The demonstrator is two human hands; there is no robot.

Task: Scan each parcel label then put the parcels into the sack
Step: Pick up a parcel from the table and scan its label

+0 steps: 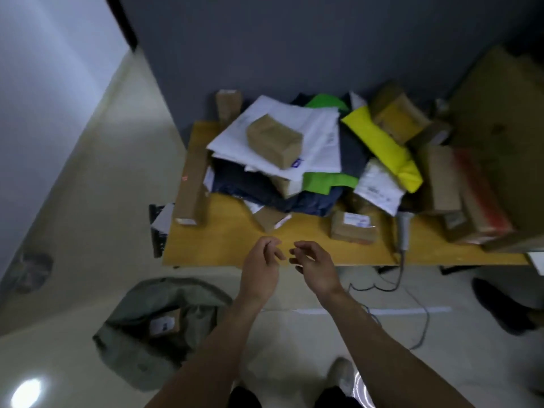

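A heap of parcels covers the back of the wooden table (229, 240): white mailers (318, 134), dark, green and yellow (379, 145) bags, and a small brown box (273, 139) on top. Another small labelled box (353, 228) lies near the front. The grey scanner (403, 231) lies on the table at the right, its cable hanging down. My left hand (262, 266) and my right hand (312, 263) hover side by side over the table's front edge, fingers loosely curled, holding nothing. The grey-green sack (141, 346) stands open on the floor at the left with a labelled box (164, 322) inside.
A long cardboard box (192, 187) lies along the table's left edge. Bigger cartons (477, 198) are stacked at the right. The scanner cable (424, 322) trails across the floor under the table. A shoe (341, 375) shows at the bottom.
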